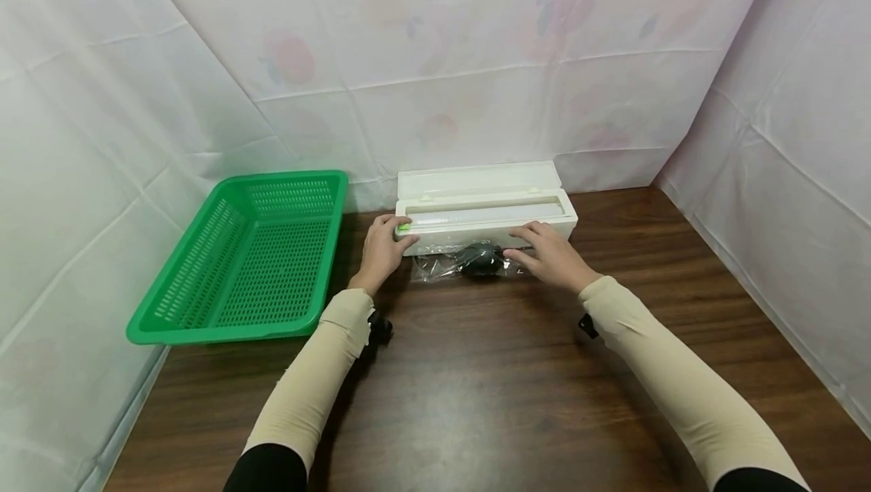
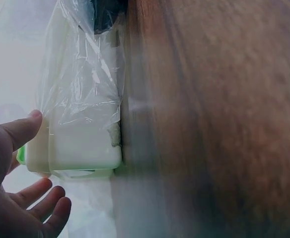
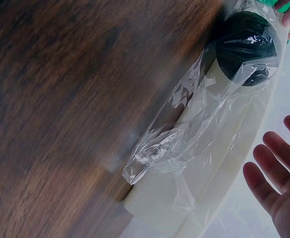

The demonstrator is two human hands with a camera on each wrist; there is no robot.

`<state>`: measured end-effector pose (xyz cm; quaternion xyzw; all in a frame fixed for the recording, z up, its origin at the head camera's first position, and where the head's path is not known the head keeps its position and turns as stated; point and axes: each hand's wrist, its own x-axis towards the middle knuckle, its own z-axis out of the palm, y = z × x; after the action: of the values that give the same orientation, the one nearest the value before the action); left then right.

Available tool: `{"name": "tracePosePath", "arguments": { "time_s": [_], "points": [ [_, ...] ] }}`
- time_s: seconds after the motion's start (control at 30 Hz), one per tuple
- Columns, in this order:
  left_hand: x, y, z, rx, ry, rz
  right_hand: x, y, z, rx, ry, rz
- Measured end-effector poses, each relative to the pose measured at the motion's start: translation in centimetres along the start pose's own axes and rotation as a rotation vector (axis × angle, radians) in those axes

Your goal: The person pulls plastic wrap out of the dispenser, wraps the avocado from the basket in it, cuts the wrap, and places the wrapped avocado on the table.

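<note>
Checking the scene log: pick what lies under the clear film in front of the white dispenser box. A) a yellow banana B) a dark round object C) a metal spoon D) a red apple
B: a dark round object sits under the clear film by the white dispenser box.

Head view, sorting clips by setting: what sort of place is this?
Likely a makeshift recording booth, not a kitchen: pale floral sheets hang as walls round a wooden table that holds just a green basket and a white cling-film dispenser.
</note>
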<state>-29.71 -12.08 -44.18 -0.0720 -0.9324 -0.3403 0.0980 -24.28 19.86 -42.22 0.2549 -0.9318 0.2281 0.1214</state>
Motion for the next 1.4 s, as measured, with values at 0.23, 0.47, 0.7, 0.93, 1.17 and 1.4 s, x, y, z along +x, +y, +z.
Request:
{"name": "tracePosePath", "arguments": {
  "time_s": [0.23, 0.47, 0.7, 0.93, 1.17, 1.4],
  "points": [
    [0.3, 0.3, -0.2, 0.018, -0.08, -0.039, -0.1, 0.0, 0.0, -0.002, -0.023, 0.01],
    [0.4, 0.2, -0.2, 0.022, -0.087, -0.043, -0.2, -0.2, -0.2, -0.005, -0.056, 0.033],
    [0.5, -0.2, 0.0, 0.02, -0.042, -0.043, 0.1, -0.1, -0.2, -0.012, -0.039, -0.005],
    [0.3, -0.1, -0.1, 0.023, -0.047, -0.054, 1.2, -0.7, -0.2, -0.003, -0.015, -0.054],
    [0.3, -0.2, -0.2, 0.011, -0.019, -0.041, 2.9, -1.7, 0.3, -0.009, -0.029, -0.074],
    [0.3, -0.2, 0.1, 0.017, 0.014, -0.027, 4.5, -2.4, 0.5, -0.016, -0.053, -0.068]
  ]
}}
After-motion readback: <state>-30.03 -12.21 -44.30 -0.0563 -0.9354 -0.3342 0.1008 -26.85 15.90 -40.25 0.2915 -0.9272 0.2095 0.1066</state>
